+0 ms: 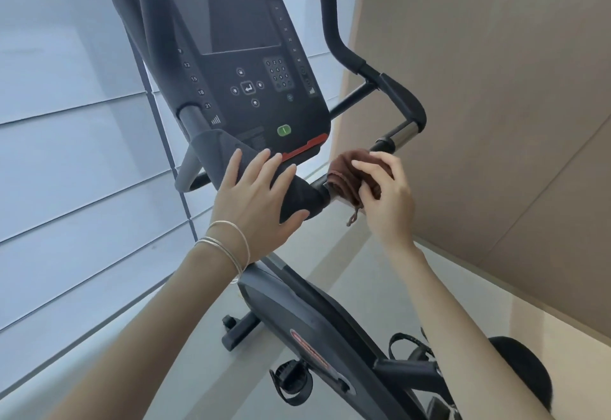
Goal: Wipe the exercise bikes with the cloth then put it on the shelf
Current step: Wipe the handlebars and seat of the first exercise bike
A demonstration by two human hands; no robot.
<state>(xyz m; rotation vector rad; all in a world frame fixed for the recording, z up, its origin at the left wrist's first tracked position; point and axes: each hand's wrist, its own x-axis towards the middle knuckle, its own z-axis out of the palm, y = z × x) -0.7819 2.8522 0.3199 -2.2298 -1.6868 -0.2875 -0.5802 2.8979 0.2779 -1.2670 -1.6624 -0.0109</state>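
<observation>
A black exercise bike [307,320] with a large console [238,56] fills the middle of the head view. My left hand [254,194] lies flat with straight fingers on the padded bar just under the console's red strip. My right hand [383,191] grips a brown cloth [347,171], which is wrapped round the right handlebar [400,132] close to the central stem. A loose cord of the cloth hangs below my fingers. No shelf is in view.
A window with pale horizontal blinds [66,155] runs along the left. A beige wall [496,89] stands close on the right. Below are the bike's pedals with straps [292,383], its black saddle [519,373] and a grey floor [198,353].
</observation>
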